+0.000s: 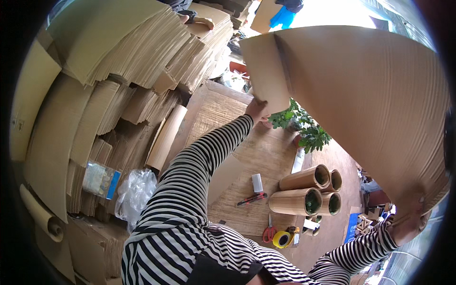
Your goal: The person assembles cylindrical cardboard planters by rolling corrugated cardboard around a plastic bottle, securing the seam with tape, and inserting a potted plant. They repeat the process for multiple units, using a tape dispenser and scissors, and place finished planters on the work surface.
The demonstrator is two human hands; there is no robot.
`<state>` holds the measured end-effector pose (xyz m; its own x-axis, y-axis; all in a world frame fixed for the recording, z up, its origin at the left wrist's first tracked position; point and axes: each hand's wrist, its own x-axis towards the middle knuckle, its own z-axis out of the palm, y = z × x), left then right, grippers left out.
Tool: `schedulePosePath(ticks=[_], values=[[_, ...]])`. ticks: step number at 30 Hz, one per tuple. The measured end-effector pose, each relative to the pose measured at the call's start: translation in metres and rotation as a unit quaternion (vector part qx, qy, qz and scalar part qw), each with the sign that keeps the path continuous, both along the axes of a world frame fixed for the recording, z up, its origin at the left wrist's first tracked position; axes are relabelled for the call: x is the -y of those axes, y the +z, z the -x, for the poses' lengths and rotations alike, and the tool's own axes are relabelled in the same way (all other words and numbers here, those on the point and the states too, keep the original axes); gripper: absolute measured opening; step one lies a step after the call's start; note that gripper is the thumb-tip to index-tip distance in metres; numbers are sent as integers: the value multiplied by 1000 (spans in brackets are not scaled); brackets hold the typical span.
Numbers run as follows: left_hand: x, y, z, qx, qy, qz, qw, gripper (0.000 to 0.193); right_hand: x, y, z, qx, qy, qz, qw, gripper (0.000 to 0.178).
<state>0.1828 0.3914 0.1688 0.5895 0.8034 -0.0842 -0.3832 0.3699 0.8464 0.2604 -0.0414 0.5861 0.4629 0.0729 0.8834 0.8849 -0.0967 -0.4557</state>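
A large brown corrugated cardboard sheet [361,90] is held up off the table, curving across the upper right. Near its left end a crease sets off a narrower panel [266,71]. My left hand [258,110], arm stretched forward, is closed on the lower edge of that panel. At the far right my right hand [411,222] grips the sheet's lower end; some of its fingers are hidden by the cardboard. Below the sheet, several rolled cardboard tubes [290,202] with something green inside lie on the wooden table [216,116].
A red-and-black utility knife [251,198], a white block [257,183], red-handled scissors [269,232] and yellow tape [282,239] lie near me. Leafy plants [311,135] stand beyond the tubes. Cardboard stacks [137,42] and a clear plastic bag [135,197] are at left.
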Motion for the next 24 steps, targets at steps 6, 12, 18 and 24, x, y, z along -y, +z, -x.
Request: schedulePosePath(ticks=[6,12,18,24], values=[[-75,-25,-19,-30,99,-15,995,41,0,-4,-9,76,-40,-16,996,39],[-198,37,-40,-392,2,-190,900,47,-15,-65,-8,215,-33,27,976,37],[-117,-85,56,-379,-104,-151,907,38,-134,-235,4,107,280,195,934,38],[71,-229,257,-358,247,-52,899,22,-194,-325,74,-17,442,319,838,39]])
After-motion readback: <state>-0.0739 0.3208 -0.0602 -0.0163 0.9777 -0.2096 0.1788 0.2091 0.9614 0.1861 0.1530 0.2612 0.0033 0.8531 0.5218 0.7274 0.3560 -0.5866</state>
